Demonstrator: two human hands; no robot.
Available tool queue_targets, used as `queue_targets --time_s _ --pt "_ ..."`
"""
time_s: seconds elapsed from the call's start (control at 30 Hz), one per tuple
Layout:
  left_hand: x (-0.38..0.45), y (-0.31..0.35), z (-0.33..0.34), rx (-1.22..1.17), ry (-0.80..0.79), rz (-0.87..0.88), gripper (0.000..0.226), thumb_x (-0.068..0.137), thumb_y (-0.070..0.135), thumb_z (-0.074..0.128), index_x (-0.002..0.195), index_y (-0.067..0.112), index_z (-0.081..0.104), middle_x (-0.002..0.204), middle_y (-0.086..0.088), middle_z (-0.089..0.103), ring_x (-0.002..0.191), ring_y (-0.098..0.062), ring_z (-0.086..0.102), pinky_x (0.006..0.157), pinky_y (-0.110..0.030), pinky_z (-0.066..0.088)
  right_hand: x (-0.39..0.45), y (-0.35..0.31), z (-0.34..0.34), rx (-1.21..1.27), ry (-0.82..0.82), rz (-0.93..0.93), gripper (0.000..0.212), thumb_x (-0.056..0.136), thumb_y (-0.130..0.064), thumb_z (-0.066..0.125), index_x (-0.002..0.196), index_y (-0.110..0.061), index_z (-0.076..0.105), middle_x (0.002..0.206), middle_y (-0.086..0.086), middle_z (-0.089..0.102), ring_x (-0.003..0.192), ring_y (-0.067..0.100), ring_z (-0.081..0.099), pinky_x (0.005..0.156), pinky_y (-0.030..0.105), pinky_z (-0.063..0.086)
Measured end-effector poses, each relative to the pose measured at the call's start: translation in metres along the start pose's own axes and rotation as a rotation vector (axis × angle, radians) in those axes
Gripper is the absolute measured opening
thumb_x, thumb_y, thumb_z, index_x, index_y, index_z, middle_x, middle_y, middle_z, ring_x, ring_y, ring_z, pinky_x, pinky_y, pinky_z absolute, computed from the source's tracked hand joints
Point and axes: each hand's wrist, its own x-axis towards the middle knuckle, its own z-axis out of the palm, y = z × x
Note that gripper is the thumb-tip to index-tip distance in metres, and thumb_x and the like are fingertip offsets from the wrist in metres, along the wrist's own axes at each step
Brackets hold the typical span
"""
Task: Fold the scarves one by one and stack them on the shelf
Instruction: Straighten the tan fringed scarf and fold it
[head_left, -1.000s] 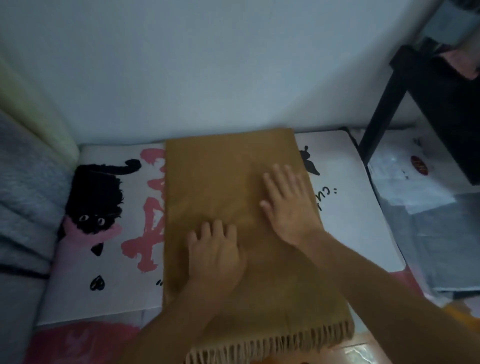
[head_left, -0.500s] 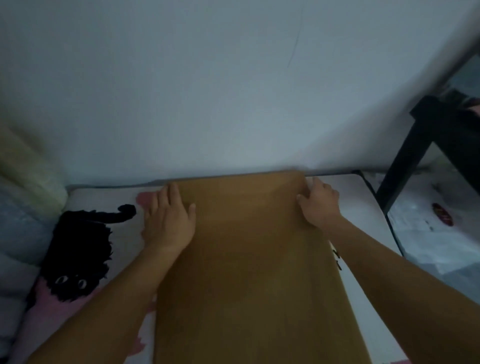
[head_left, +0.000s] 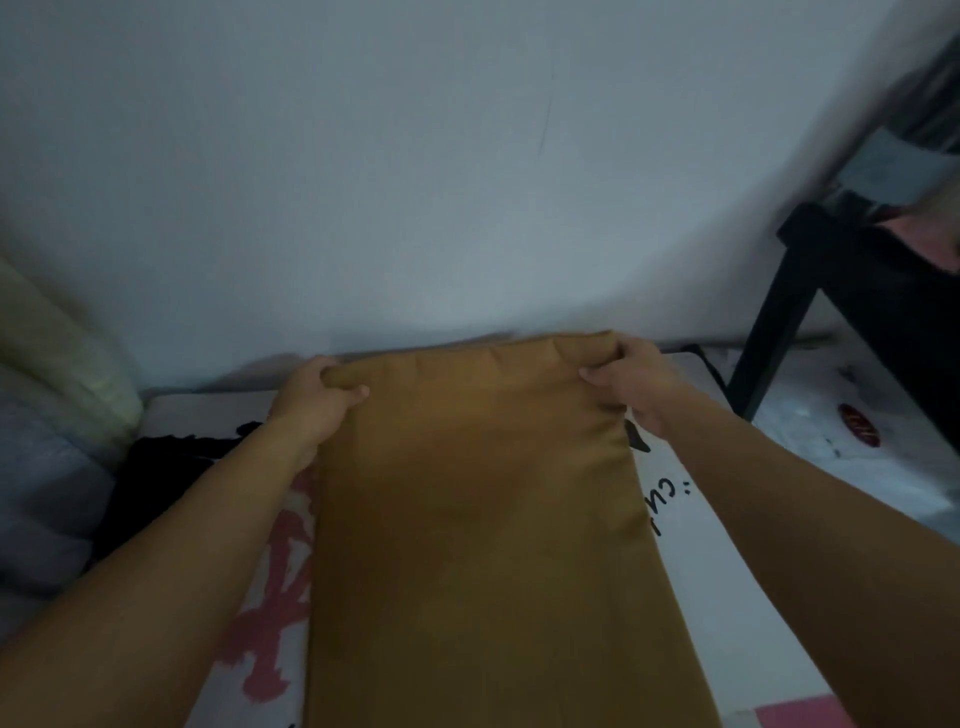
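Mustard scarf (head_left: 478, 519) flat, smooth — both hands pinch far corners.

Scarf (head_left: 483, 530) is lying lengthwise down the middle of the printed mat (head_left: 727, 561), far end sitting close to the wall (head_left: 415, 182), near end running out of frame at the bottom. Left hand (head_left: 317, 400) is gripping the scarf's far-left corner, right hand (head_left: 631, 382) is gripping the far-right corner, forearms running along either side of it. Folded blankets (head_left: 47, 467) are lying left of the mat. Shelf frame (head_left: 779, 322) is standing to the right, against the wall, with papers (head_left: 852, 447) lying under it beside the mat.
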Motion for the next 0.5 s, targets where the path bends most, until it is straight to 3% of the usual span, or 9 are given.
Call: queue_targets --time_s 0.1,0.2,0.27,0.33,0.37,0.4,0.43,0.5 --pt "-0.060 0.018 -0.023 -0.322 0.002 0.072 0.029 0.087 0.008 0.077 0.110 0.022 0.067 0.106 -0.004 0.072 0.096 -0.021 0.070 0.077 -0.030 0.056 -0.053 -0.016 -0.026 0.153 -0.069 -0.086 0.034 0.087 0.004 0.069 0.115 -0.015 0.068 0.111 0.001 0.073 0.102 0.015 0.069 0.079 0.022 0.055" --pt "-0.148 0.017 -0.044 -0.301 0.005 0.130 0.025 0.088 0.006 0.075 0.109 0.019 0.072 0.100 -0.003 0.075 0.087 -0.015 0.072 0.078 -0.029 0.057 -0.121 0.000 -0.053 0.149 -0.093 -0.157 0.028 0.086 0.000 0.071 0.112 -0.013 0.071 0.106 0.000 0.075 0.102 0.015 0.070 0.079 0.018 0.055" --pt "-0.210 -0.008 -0.049 -0.194 0.016 0.124 0.025 0.088 -0.001 0.072 0.107 0.016 0.073 0.107 -0.001 0.072 0.092 -0.017 0.069 0.078 -0.025 0.055 -0.174 0.031 -0.067 0.117 -0.113 -0.148 0.026 0.077 -0.024 0.083 0.101 -0.018 0.075 0.111 0.006 0.071 0.105 0.019 0.068 0.085 0.024 0.055" --pt "-0.266 -0.050 -0.042 -0.159 0.018 0.098 0.038 0.086 -0.013 0.065 0.100 0.021 0.074 0.124 0.000 0.062 0.104 -0.019 0.064 0.081 -0.023 0.051 -0.219 0.073 -0.075 0.053 -0.111 -0.139 0.032 0.062 -0.046 0.089 0.086 -0.029 0.079 0.124 0.007 0.060 0.111 0.009 0.063 0.093 0.024 0.052" --pt "-0.290 -0.073 -0.035 -0.153 0.012 0.041 0.045 0.085 -0.017 0.062 0.096 0.024 0.076 0.130 0.000 0.058 0.110 -0.020 0.062 0.085 -0.024 0.049 -0.237 0.094 -0.075 0.031 -0.103 -0.103 0.015 0.068 -0.034 0.088 0.079 -0.031 0.079 0.128 0.007 0.056 0.111 0.003 0.060 0.096 0.021 0.050" --pt "-0.308 -0.095 -0.026 -0.164 0.002 -0.048 0.051 0.085 -0.020 0.059 0.092 0.027 0.079 0.130 -0.002 0.060 0.111 -0.021 0.063 0.089 -0.027 0.049 -0.252 0.114 -0.074 -0.002 -0.111 -0.064 0.022 0.075 -0.009 0.081 0.074 -0.031 0.079 0.130 0.007 0.054 0.112 0.003 0.059 0.099 0.023 0.049" --pt "-0.322 -0.114 -0.017 -0.224 -0.017 -0.154 0.055 0.085 -0.020 0.055 0.089 0.027 0.081 0.127 -0.004 0.064 0.110 -0.023 0.065 0.091 -0.032 0.051 -0.263 0.136 -0.071 -0.006 -0.114 -0.012 0.045 0.079 0.012 0.070 0.069 -0.032 0.079 0.129 0.008 0.054 0.114 0.010 0.059 0.102 0.031 0.049" --pt "-0.339 -0.139 0.001 -0.364 -0.040 -0.327 0.055 0.086 -0.021 0.048 0.088 0.022 0.082 0.119 -0.010 0.070 0.102 -0.025 0.068 0.087 -0.037 0.053 -0.282 0.163 -0.063 -0.005 -0.095 0.105 0.060 0.081 0.023 0.058 0.067 -0.031 0.079 0.119 0.009 0.063 0.112 0.026 0.061 0.093 0.037 0.052"
